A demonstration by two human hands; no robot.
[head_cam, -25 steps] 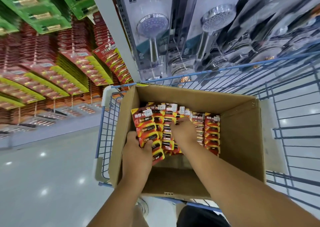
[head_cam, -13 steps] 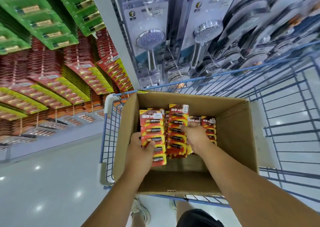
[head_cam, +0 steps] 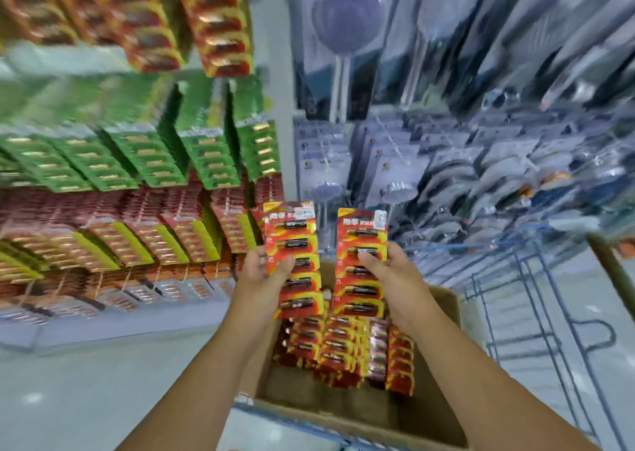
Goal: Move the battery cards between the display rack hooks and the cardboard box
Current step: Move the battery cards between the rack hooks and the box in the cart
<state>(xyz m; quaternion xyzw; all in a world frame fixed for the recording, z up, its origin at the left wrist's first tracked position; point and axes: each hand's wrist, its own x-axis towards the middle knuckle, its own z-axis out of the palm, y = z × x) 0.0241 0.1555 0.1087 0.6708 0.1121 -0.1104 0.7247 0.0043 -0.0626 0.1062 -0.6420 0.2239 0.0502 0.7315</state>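
Note:
My left hand (head_cam: 262,269) grips a red and yellow battery card stack (head_cam: 294,244) held upright above the cardboard box (head_cam: 443,375). My right hand (head_cam: 388,279) grips a second red battery card stack (head_cam: 360,289) beside it, the two stacks a little apart. More battery cards (head_cam: 347,351) lie in rows inside the box below my hands. The display rack (head_cam: 144,189) at the left hangs full of red, yellow and green battery cards, blurred by head motion.
The box sits in a blue wire cart (head_cam: 536,299) that extends to the right. Packaged shower heads (head_cam: 350,17) hang on the rack straight ahead. Glossy pale floor (head_cam: 86,392) lies at the lower left.
Both hands have lifted out of the box, each with a stack of battery cards, up to rack height. The view has swung upward toward the rack.

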